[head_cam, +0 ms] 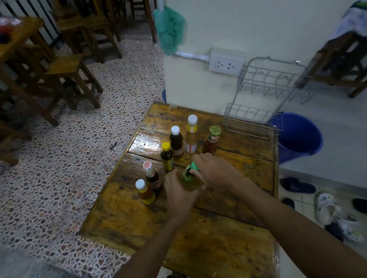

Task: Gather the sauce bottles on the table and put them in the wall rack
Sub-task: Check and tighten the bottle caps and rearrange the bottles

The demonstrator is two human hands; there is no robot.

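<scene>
- Head view: both hands meet on the green-capped bottle at desk centre; the left hand is wrapped round its body, and the right hand has its fingers pinched on the cap.
- Risk one: the left elbow sweeps the two bottles at nine o'clock, the red-patterned-cap bottle and the orange sauce bottle; both stand just beside that wrist.
- Risk two: the desk looks wet and glossy, so a knocked bottle may slide off.
- The wall rack hangs empty at one o'clock, with four bottles standing in the reach path.
</scene>
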